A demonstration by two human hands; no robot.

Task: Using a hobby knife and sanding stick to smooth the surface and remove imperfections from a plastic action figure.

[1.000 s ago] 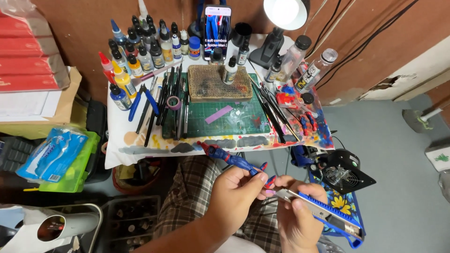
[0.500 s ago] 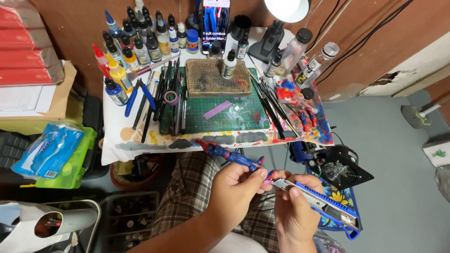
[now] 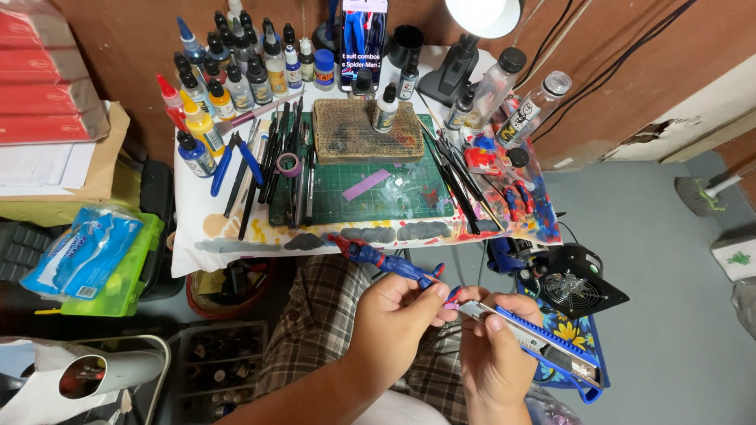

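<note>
1. Left hand (image 3: 398, 315) clamped on red-and-blue figure (image 3: 386, 262), same grip as a second earlier.
2. Right hand (image 3: 496, 354) closed around blue utility knife (image 3: 535, 340), tip now at figure's foot.
3. Held over lap, below painted table (image 3: 236, 236) edge.

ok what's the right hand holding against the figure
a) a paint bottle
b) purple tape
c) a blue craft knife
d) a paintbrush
c: the right hand grips a blue craft knife, its metal tip meeting the red and blue figure held in the left hand, below the table.
</note>
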